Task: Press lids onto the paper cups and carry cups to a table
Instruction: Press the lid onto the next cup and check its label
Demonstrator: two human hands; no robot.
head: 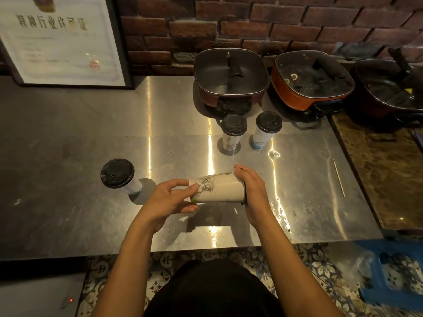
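The paper cup (219, 188) lies sideways above the worktop (297, 202), its base in the left hand (170, 197)'s closed grip, the right hand (248, 186) pressing the black lid (245, 199) on. Three lidded cups (232, 133) already stand; carrying apparently remains.

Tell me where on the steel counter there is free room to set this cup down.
The widest bare patch of counter lies between the framed certificate and the lone lidded cup. Another lies between the right hand and the thin stick. Near the pots it is crowded.
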